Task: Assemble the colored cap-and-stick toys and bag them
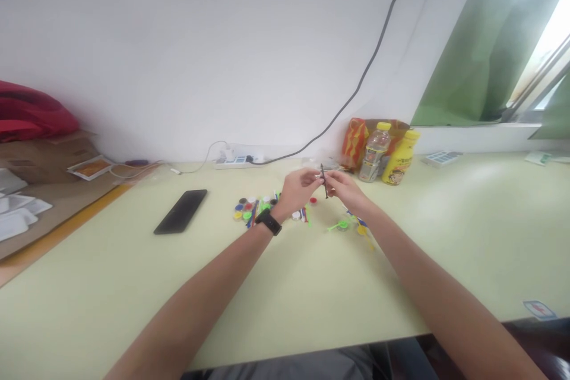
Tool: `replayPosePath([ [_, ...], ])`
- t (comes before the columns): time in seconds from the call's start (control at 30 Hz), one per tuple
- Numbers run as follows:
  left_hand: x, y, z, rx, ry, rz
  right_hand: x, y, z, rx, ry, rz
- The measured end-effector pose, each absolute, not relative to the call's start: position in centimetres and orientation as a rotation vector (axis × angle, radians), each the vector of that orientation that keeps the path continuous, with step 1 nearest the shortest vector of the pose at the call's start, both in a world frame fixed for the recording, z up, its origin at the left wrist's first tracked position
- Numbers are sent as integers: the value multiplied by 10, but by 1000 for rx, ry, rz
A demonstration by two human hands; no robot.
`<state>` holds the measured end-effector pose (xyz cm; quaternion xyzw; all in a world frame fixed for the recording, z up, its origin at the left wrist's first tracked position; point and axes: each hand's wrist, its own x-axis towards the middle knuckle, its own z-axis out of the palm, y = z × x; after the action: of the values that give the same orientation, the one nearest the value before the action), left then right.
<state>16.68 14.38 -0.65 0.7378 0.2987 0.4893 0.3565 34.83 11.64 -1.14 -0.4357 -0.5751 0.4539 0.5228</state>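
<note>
My left hand, with a black watch on its wrist, pinches a thin black stick-like piece over the table. My right hand is closed on the same piece from the other side, fingertips meeting those of the left. Below and left of the hands lie several small round coloured pots or caps and thin coloured sticks, partly hidden by my left wrist. Near my right forearm are a green round piece with a stick and a yellow one.
A black phone lies to the left. At the wall are a power strip with a dark cable, a clear bottle, a yellow bottle and a red-yellow bag. A cardboard box stands far left.
</note>
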Motion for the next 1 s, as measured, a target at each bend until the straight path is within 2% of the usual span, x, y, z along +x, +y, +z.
replayPosePath([
  [0.27, 164, 135, 2, 2105, 761, 1255, 352, 105, 4, -876, -1337, 1351],
  [0.43, 163, 134, 4, 2208, 723, 1124, 356, 101, 5, -891, -1354, 1441],
  [1.0, 163, 130, 7, 2331, 551, 1107, 359, 96, 10, -1080, -1587, 1261],
])
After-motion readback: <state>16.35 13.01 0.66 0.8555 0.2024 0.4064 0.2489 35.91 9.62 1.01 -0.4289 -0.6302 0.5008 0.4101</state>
